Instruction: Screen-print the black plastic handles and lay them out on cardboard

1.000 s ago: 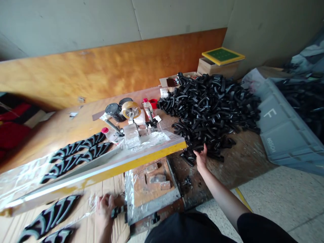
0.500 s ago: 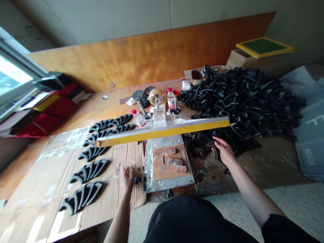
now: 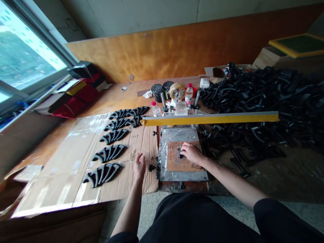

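My right hand point(image 3: 192, 152) is over the wooden board point(image 3: 173, 165) on the grey metal plate point(image 3: 165, 176). Its fingers are closed on a small black plastic part point(image 3: 179, 154), mostly hidden by the hand. My left hand point(image 3: 139, 166) hovers at the cardboard sheet's right side, fingers loosely apart and holding nothing. Left of it, several curved black plastic pieces point(image 3: 103, 174) lie in fanned groups on the cardboard point(image 3: 63, 168). Across the far end of the metal plate runs a long yellow-edged frame point(image 3: 210, 118), seen edge-on.
A big heap of black plastic parts point(image 3: 248, 91) covers the right side. Behind the frame stand a tape roll point(image 3: 177, 91), a red-capped bottle point(image 3: 189, 94) and a dark tub point(image 3: 157, 92). Black knobs point(image 3: 152, 167) jut from the plate's left side. Red and black boxes point(image 3: 73, 101) sit by the window.
My right hand has moved left from the edge of the heap onto the wooden board, carrying a black part. My left hand's fingers have loosened. The view has turned left.
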The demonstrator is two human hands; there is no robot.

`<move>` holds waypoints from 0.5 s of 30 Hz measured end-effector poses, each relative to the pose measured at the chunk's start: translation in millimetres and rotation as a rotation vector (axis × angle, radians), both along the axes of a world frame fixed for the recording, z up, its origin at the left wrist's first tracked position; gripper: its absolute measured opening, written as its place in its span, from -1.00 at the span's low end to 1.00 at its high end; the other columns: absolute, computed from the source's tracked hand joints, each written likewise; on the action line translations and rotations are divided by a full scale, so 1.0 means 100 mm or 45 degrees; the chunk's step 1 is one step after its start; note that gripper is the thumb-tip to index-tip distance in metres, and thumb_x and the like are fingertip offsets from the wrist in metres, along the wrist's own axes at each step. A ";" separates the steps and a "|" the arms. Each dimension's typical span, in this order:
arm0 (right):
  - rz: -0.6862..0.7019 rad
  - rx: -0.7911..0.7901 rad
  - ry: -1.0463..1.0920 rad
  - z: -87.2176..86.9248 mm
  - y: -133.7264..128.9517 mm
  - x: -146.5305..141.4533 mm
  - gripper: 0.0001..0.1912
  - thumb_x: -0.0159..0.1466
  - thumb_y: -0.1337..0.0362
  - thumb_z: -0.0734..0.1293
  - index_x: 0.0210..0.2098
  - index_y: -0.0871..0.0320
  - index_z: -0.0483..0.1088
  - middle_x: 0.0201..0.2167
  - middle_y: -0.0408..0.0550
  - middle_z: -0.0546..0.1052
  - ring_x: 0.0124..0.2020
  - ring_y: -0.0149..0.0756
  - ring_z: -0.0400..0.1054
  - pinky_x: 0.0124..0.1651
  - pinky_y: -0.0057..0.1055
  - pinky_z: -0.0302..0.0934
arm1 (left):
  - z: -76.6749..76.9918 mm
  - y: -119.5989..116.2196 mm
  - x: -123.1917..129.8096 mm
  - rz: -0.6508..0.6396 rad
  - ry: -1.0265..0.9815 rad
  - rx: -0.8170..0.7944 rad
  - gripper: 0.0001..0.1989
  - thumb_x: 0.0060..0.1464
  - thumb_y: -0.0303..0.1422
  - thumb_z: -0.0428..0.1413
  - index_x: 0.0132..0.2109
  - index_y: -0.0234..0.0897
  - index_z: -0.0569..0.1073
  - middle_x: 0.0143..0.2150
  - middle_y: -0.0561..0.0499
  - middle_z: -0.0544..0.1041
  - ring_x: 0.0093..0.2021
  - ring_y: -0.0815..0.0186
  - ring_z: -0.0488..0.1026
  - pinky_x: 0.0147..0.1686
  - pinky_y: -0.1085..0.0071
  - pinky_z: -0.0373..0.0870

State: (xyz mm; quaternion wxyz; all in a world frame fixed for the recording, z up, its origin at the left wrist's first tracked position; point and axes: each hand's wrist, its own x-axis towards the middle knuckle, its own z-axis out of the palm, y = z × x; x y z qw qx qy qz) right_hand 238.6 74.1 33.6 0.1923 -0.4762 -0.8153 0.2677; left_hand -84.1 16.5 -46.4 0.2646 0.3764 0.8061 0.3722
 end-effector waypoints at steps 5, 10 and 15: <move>-0.027 0.289 -0.276 -0.07 -0.02 0.04 -0.88 0.28 0.26 0.33 -0.38 0.13 0.42 -0.31 -0.02 0.46 -0.13 -0.22 0.32 -0.18 -0.38 0.18 | 0.15 0.02 0.00 -0.008 -0.037 0.038 -0.64 0.18 -0.18 0.01 0.02 -0.27 0.47 0.26 -0.21 0.36 0.22 0.06 0.33 0.21 0.10 0.23; 0.083 0.387 -0.204 -0.07 -0.05 0.03 -0.65 0.33 0.24 0.26 0.09 0.11 0.38 0.08 0.08 0.43 0.14 -0.15 0.24 0.15 -0.21 0.16 | 0.97 0.43 0.32 -0.103 -0.112 0.356 -0.58 0.15 -0.10 0.05 0.04 -0.25 0.46 0.03 -0.18 0.53 0.04 0.16 0.47 0.06 0.20 0.37; 0.596 0.327 -0.204 -0.13 -0.20 -0.01 -0.35 0.25 0.04 0.35 0.22 0.27 0.28 0.30 0.21 0.23 0.35 0.00 0.00 0.35 0.00 -0.09 | 2.04 0.85 0.98 -0.435 -0.454 0.725 -0.51 0.22 -0.01 -0.08 -0.05 -0.31 0.49 -0.46 0.03 0.49 -0.45 0.38 0.44 -0.32 0.43 0.43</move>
